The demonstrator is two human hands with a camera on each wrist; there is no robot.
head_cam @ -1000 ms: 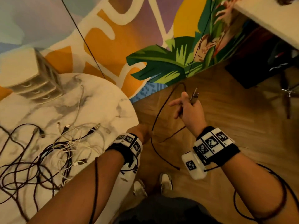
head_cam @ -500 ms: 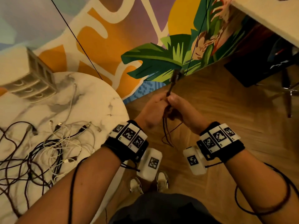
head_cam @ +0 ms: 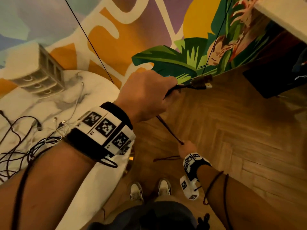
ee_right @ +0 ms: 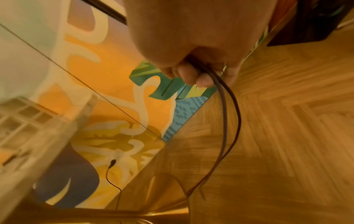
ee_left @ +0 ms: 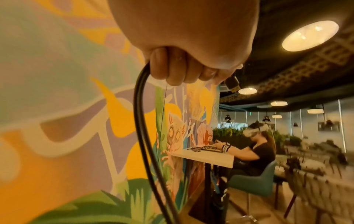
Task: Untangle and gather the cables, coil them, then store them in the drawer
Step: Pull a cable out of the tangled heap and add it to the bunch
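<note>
Left hand (head_cam: 146, 95) raised, fist clenched round dark cable (head_cam: 169, 130) just behind its USB plugs (head_cam: 201, 82), plugs sticking out past thumb. Right hand (head_cam: 187, 148) lower, near floor, fingers (ee_right: 191, 75) curled round same cable, doubled strands looping below. Cable stretched taut between both hands over wooden floor (head_cam: 240, 138). Remaining tangle of black and white cables (head_cam: 29, 140) on marble table (head_cam: 99, 176), left. Small drawer unit (head_cam: 36, 75) at table's far edge.
</note>
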